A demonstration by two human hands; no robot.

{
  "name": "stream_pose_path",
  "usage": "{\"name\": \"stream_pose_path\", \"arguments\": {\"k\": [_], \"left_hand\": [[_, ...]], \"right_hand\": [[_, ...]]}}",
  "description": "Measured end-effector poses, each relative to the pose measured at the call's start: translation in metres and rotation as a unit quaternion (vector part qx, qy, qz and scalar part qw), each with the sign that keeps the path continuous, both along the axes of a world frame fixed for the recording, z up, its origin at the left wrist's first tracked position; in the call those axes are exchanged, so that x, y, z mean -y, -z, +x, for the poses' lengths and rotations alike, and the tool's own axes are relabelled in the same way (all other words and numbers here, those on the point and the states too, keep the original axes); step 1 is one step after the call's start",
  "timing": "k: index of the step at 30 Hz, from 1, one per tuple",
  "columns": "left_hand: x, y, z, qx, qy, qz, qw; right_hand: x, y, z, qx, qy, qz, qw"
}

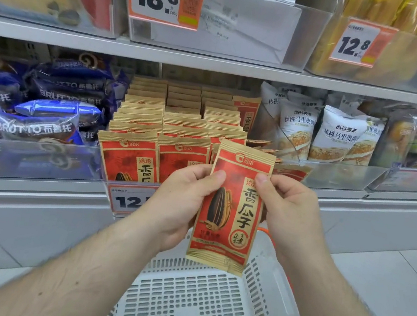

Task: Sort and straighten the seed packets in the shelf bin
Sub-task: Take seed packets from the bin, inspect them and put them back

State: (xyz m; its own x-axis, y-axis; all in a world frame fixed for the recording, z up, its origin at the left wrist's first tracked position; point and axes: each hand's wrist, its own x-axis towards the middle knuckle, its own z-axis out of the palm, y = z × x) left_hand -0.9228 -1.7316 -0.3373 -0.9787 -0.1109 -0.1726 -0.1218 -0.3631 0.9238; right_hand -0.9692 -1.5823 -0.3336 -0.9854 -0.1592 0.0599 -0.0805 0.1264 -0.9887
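Both hands hold one red-and-tan seed packet [231, 206] upright in front of the shelf, its printed face toward the camera. On the packet's left edge, the left hand [182, 205] has its thumb pressed on the front near the top of the sunflower-seed picture and its fingers curled behind. On the opposite edge, the right hand [290, 211] pinches the packet with its thumb on the front beside the large characters, fingers wrapped behind. The packet leans slightly, its top tipped to the right.

Far left of the grip and higher up, blue-wrapped cakes [41, 109] lie piled in a clear bin. Just behind and above the held packet is the seed bin [129, 183], where matching packets [181, 117] stand in three rows running back, fronts facing out; the left and middle rows look even, while the right row sits looser, and a few packets [290, 171] lie flat or tilted right behind the right hand. An orange price tag [127, 200] hangs on the bin front, partly covered by the left hand. Directly below the grip is a white perforated basket [190, 304]. Up and to the right of the grip, white bread bags [337, 137] stand in the neighbouring bin.
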Motion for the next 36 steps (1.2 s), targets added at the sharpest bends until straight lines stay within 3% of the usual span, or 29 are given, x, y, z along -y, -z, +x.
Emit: {"name": "stream_pose_path", "arguments": {"k": [5,9,16,25,28,31,36], "left_hand": [[0.002,0.000,0.001,-0.017,-0.020,0.026,0.999],[0.007,-0.002,-0.002,-0.025,-0.057,0.044,0.997],[0.011,-0.001,0.000,-0.025,-0.002,0.062,0.998],[0.014,0.000,0.000,-0.029,-0.017,0.082,0.996],[0.014,0.002,0.000,-0.027,-0.026,0.020,0.999],[0.015,0.009,0.001,-0.043,-0.069,-0.165,0.983],[0.004,0.014,0.007,-0.034,-0.014,-0.194,0.980]], "right_hand": [[-0.003,-0.002,-0.001,0.043,-0.061,-0.016,0.997],[-0.011,-0.002,-0.003,0.079,-0.160,0.069,0.982],[-0.013,-0.002,-0.003,0.072,-0.158,0.004,0.985],[-0.017,-0.003,-0.002,0.077,-0.225,0.041,0.971],[-0.016,-0.005,0.000,0.076,-0.220,0.055,0.971],[-0.013,-0.008,0.003,0.050,-0.203,0.120,0.971],[-0.012,-0.005,0.009,-0.015,-0.225,0.205,0.952]]}}
